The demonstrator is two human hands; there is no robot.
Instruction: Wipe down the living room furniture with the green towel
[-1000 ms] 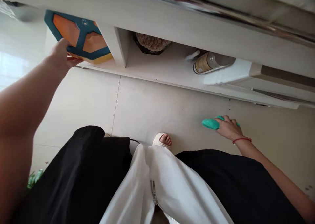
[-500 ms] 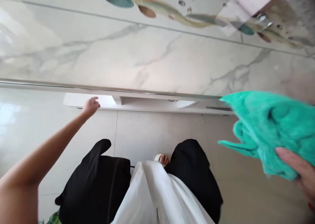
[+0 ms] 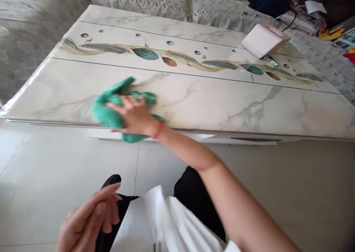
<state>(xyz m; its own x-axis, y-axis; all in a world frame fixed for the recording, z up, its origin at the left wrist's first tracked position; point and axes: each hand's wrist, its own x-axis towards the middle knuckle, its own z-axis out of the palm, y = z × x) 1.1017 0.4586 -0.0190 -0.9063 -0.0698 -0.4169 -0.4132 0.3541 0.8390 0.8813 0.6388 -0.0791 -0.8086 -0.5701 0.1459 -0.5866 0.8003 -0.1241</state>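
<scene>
Low on your left, above your lap, your left hand point(image 3: 93, 218) hangs with its fingers loosely curled and its grip holding nothing, well apart from the table point(image 3: 194, 104). Farther right, near the front edge of the marble-patterned top, lies the green cloth point(image 3: 105, 111), its left side bunched and loose; a lower fold appears to reach past that edge. Judge it light, soft and limp: it should give under any pressure, cannot be broken, and will fold over itself if you push from one corner. The glossy top looks slippery, so the cloth ought to slide readily under modest weight.

Over its right part is your right hand point(image 3: 135, 115), palm down, grip clamped on the cloth from above, fingers spread across the folds and pressing them to the table. That central hold suits something so floppy; gather the trailing flap at the left under your fingertips if you want it flatter. Blur hides how many layers sit beneath your palm. Just behind, a red wristband point(image 3: 158, 129) circles your wrist. Far right and deeper on the table, a pale pink box point(image 3: 259, 41) stands well apart from the cloth.
</scene>
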